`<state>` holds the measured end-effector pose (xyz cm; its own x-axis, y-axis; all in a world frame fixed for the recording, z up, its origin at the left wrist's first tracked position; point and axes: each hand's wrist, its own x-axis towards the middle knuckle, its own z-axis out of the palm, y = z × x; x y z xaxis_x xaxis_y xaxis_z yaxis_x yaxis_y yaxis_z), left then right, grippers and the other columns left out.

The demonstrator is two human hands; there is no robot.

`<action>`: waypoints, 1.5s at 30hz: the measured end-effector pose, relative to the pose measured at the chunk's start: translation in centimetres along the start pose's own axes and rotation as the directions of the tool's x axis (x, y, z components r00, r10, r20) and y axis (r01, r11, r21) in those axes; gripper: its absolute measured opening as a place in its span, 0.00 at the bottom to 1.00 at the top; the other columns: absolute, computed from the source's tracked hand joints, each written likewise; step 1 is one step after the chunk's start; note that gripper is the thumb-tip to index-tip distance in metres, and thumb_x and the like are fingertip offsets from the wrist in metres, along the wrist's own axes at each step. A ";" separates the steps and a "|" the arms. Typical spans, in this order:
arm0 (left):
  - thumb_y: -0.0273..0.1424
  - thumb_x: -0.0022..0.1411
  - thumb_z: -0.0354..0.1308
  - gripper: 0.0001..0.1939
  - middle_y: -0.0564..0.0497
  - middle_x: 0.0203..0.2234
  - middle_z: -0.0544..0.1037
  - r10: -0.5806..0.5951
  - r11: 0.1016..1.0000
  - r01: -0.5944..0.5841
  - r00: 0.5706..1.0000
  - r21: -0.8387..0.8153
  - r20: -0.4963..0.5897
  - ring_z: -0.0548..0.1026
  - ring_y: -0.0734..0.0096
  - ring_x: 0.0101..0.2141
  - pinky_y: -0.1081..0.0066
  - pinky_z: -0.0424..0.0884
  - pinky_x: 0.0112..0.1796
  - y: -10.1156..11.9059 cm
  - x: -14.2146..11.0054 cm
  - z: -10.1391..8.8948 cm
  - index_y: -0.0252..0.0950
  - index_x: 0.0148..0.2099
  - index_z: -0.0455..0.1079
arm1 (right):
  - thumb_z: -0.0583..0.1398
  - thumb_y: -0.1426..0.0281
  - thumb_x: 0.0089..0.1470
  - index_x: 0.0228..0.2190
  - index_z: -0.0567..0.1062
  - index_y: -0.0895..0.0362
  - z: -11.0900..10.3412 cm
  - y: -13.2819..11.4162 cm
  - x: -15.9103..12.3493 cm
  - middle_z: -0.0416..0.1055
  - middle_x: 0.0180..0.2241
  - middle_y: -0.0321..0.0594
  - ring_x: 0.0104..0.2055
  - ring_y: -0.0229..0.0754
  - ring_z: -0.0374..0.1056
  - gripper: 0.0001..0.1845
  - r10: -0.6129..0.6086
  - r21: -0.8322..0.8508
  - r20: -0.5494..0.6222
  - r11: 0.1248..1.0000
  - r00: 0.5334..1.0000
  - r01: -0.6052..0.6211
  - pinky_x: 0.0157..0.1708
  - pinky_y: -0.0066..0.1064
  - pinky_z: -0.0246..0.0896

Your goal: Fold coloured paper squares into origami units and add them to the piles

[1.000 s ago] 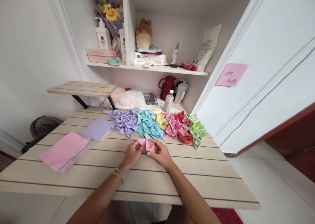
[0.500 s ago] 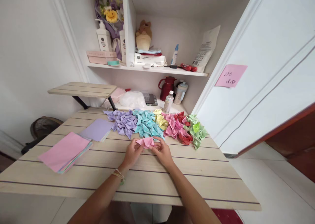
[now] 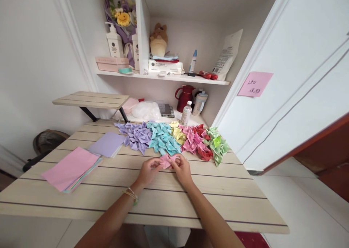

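Between my two hands is a small pink folded paper piece (image 3: pixel 167 161), held just above the near middle of the wooden table (image 3: pixel 114 184). My left hand (image 3: pixel 148 168) pinches its left side, and my right hand (image 3: pixel 181 169) pinches its right side. Parts of the paper are hidden by the fingertips. Just beyond lie heaps of folded paper pieces: purple (image 3: pixel 138 136), blue (image 3: pixel 163 137), yellow (image 3: pixel 178 134), pink (image 3: pixel 192 141), red (image 3: pixel 205 153) and green (image 3: pixel 219 150).
To the left lie a stack of pink paper sheets (image 3: pixel 72 166) and a stack topped with purple (image 3: pixel 107 143). A small raised stand (image 3: pixel 91 99) rises behind them. A clear bottle (image 3: pixel 186 113) stands behind the heaps, near a red jug (image 3: pixel 185 97) and the shelf (image 3: pixel 163 76).
The pink folded paper has turned and changed outline, from a wide flat shape to a more compact, pointed one. Both hands have shifted slightly right and remain on it.
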<state>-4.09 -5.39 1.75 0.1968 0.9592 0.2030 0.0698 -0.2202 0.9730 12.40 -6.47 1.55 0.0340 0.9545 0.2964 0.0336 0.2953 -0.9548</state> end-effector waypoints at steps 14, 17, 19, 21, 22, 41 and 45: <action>0.30 0.49 0.61 0.08 0.49 0.26 0.78 -0.049 0.986 0.050 0.999 -0.156 0.014 0.76 0.67 0.30 0.71 0.71 0.34 0.3 0.0 -0.1 0.33 0.34 0.73 | 0.61 0.61 0.49 0.27 0.77 0.56 -0.2 -0.6 0.1 0.76 0.28 0.41 0.30 0.42 0.70 0.11 -0.066 -0.070 0.022 0.995 0.998 0.067 0.31 0.30 0.64; 0.29 0.50 0.60 0.11 0.50 0.27 0.78 -0.064 0.979 0.064 0.998 -0.194 0.010 0.76 0.68 0.29 0.70 0.72 0.33 0.4 0.0 0.0 0.33 0.38 0.71 | 0.60 0.61 0.50 0.38 0.73 0.56 -0.1 0.0 0.1 0.75 0.29 0.40 0.27 0.39 0.69 0.16 -0.054 -0.026 0.021 0.998 0.998 0.054 0.26 0.28 0.63; 0.29 0.50 0.59 0.15 0.51 0.27 0.78 -0.073 0.973 0.071 0.997 -0.221 0.001 0.76 0.69 0.28 0.70 0.72 0.32 0.5 0.1 0.1 0.35 0.42 0.69 | 0.60 0.61 0.50 0.41 0.72 0.56 0.0 0.3 0.1 0.75 0.28 0.39 0.24 0.38 0.68 0.17 -0.052 -0.009 0.038 0.999 0.998 0.052 0.23 0.27 0.62; 0.30 0.50 0.59 0.16 0.51 0.26 0.78 -0.084 0.967 0.080 0.996 -0.241 -0.005 0.76 0.69 0.28 0.70 0.72 0.31 0.4 0.2 0.1 0.35 0.43 0.67 | 0.61 0.62 0.49 0.36 0.74 0.57 -0.1 0.4 0.1 0.74 0.25 0.38 0.22 0.36 0.66 0.14 -0.054 -0.014 0.060 0.998 0.997 0.055 0.21 0.26 0.61; 0.30 0.50 0.59 0.15 0.51 0.25 0.78 -0.090 0.965 0.086 0.996 -0.247 -0.007 0.76 0.68 0.28 0.71 0.72 0.30 0.4 0.2 0.0 0.35 0.42 0.67 | 0.61 0.62 0.49 0.34 0.76 0.57 -0.1 0.3 0.1 0.74 0.25 0.39 0.22 0.36 0.66 0.12 -0.057 -0.023 0.069 0.998 0.996 0.059 0.21 0.26 0.61; 0.34 0.47 0.64 0.21 0.51 0.27 0.78 -0.116 0.960 0.105 0.993 -0.260 -0.030 0.77 0.68 0.27 0.70 0.71 0.31 0.1 0.4 -0.2 0.35 0.43 0.65 | 0.66 0.63 0.41 0.36 0.77 0.56 0.1 -0.5 -0.1 0.76 0.31 0.42 0.30 0.43 0.71 0.18 0.025 0.000 0.097 1.000 0.995 -0.025 0.32 0.33 0.68; 0.34 0.48 0.63 0.13 0.48 0.29 0.79 -0.087 0.965 0.078 0.996 -0.251 -0.022 0.77 0.67 0.32 0.70 0.71 0.35 0.0 0.5 -0.3 0.34 0.36 0.69 | 0.64 0.60 0.44 0.32 0.79 0.57 0.0 -0.1 0.0 0.76 0.26 0.39 0.27 0.41 0.70 0.15 0.129 0.083 0.129 0.987 0.983 -0.140 0.28 0.31 0.67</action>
<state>-4.25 -4.82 1.84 0.1684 0.9783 0.1204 -0.1629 -0.0928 0.9823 12.42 -6.49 1.60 -0.0914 0.9820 0.1652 -0.0541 0.1608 -0.9855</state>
